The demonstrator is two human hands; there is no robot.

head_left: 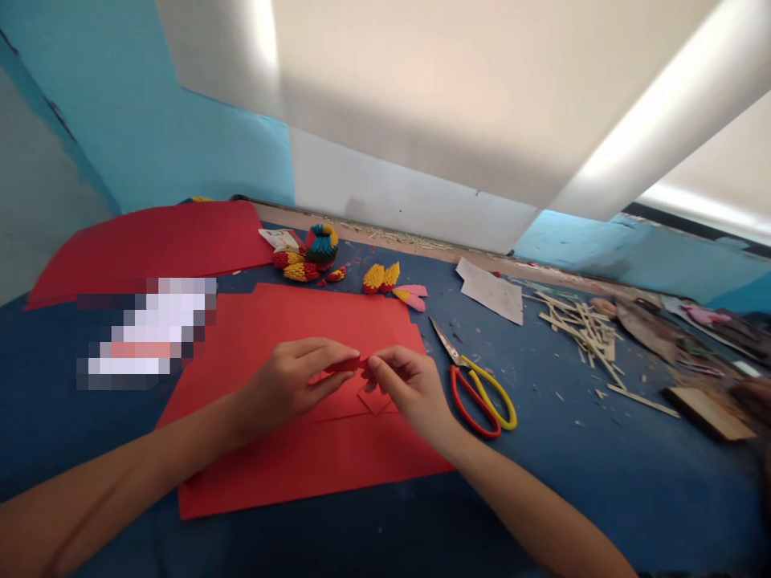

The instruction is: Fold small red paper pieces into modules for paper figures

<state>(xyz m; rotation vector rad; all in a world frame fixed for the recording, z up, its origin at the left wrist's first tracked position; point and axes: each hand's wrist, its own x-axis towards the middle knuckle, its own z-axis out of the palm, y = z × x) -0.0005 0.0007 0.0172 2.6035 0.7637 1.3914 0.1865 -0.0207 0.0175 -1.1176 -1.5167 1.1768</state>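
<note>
Between my two hands is a small piece of red paper (344, 365), held above larger red sheets (241, 474) that lie on the blue table. My left hand (298, 373) pinches it from the left between thumb and fingers. From the right, my right hand (406, 385) has thumb and forefinger closed on its other end. Below the fingers, a small red paper square (377, 401) rests on the sheets, partly covered by my right hand. Scissors (482, 393) with one red and one yellow handle lie to the right of that hand, blades slightly apart.
Folded-paper pieces in red, yellow and blue (322, 245) stand behind the sheets, near a yellow-and-red one (381, 278). More red card (162, 241) lies back left. Thin sticks (584, 329), a white paper scrap (492, 291) and a wooden block (707, 412) are on the right.
</note>
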